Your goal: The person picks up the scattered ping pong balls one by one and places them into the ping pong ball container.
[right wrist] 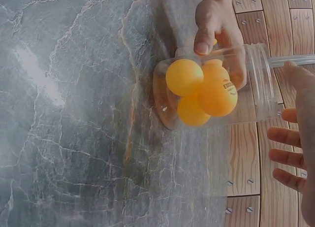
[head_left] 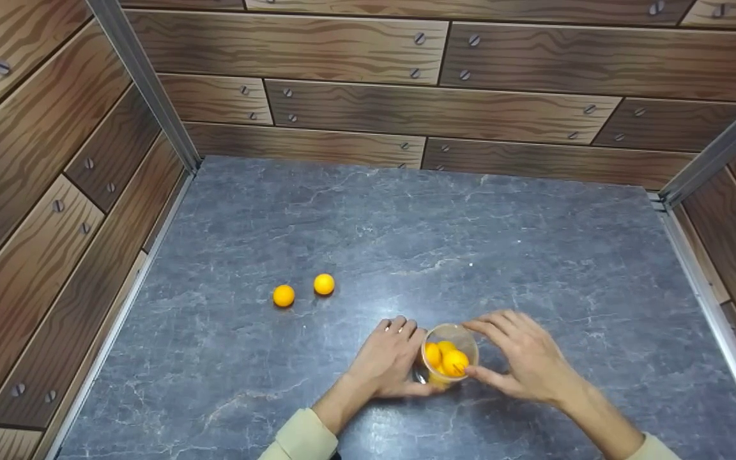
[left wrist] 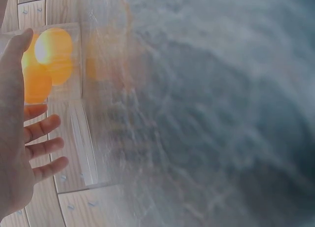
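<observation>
A clear plastic jar [head_left: 451, 329] with several orange ping-pong balls [head_left: 455, 363] inside stands on the table in front of me. My left hand [head_left: 390, 361] holds the jar from its left, the thumb along the near side. On the other side, my right hand [head_left: 531, 358] has its fingers spread around the rim, thumb and fingertips close to it or touching. In the right wrist view, dark print shows on one ball [right wrist: 219, 94] through the wall. Two more ping-pong balls, one [head_left: 283, 296] and another [head_left: 324, 284], lie loose on the table left of the jar.
The table [head_left: 368, 223] has a dark grey marbled top. Wood-patterned panels [head_left: 355, 48] stand at the back and both sides, with metal rails [head_left: 713, 287] along the side edges.
</observation>
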`<state>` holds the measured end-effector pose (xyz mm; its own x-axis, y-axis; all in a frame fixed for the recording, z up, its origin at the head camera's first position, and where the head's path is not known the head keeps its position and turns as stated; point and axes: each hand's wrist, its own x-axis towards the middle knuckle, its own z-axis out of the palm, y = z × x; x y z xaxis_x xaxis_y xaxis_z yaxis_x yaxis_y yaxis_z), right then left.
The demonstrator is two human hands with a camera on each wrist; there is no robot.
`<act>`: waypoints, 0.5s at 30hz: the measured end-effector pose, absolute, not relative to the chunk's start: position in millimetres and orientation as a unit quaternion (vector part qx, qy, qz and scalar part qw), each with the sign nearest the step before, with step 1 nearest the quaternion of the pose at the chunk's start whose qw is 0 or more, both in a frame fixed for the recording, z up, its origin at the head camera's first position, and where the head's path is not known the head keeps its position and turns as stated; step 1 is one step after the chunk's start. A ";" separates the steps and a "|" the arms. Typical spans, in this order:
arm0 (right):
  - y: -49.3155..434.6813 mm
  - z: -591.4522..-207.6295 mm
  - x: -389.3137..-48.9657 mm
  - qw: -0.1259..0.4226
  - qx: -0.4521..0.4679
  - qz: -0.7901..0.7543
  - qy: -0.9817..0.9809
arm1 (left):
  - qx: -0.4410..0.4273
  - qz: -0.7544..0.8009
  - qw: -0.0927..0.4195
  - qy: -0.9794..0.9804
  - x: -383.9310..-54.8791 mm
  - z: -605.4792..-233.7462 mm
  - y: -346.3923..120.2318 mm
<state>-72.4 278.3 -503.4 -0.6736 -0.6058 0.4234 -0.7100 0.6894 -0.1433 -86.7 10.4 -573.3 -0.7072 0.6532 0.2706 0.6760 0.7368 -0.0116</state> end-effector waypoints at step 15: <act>274.6 -517.1 -69.8 0.134 0.309 0.108 -0.935 | -0.359 -0.048 0.115 -0.925 -86.6 -573.2 10.6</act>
